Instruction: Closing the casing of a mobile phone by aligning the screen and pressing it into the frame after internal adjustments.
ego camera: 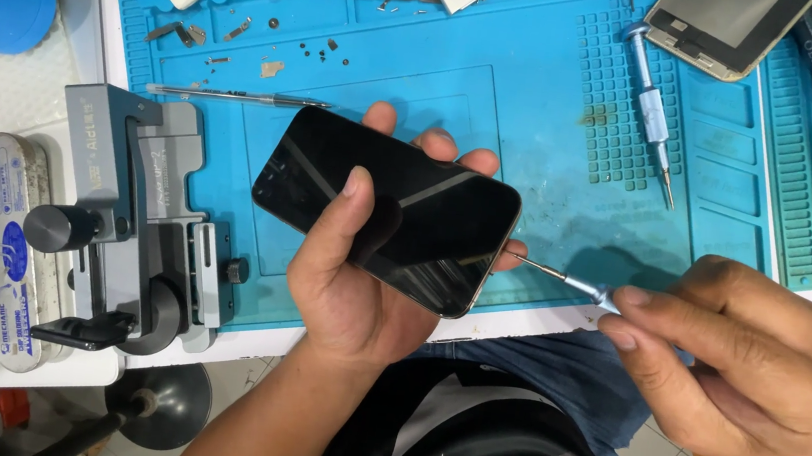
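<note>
Glass-fronted and black, the smartphone is held above the near edge of the blue silicone work mat, screen up and dark. It is gripped in the left hand, the thumb laid across the glass and the fingertips curled over the far long edge. The right hand is closed in a pinch on a slim precision screwdriver, whose tip is set against the phone's short end, apparently at the bottom edge.

The phone is judged to be light, stiff and flat. The polished glass is likely slippery and fragile, so grip is best taken on the metal frame along the two long edges, not on the screen face. Side loading from the driver tip is to be avoided, since a slip could score the frame or glass.

The screw or port under the tip cannot be made out; it is hidden by the phone's corner. The driver's handle is covered by the right fingers. Small screws and brackets lie scattered on the far mat, too small to identify individually. A second screwdriver, a tweezer-like tool and a grey clamping fixture lie apart from the hands. A bare screen assembly is cut off by the top edge.
</note>
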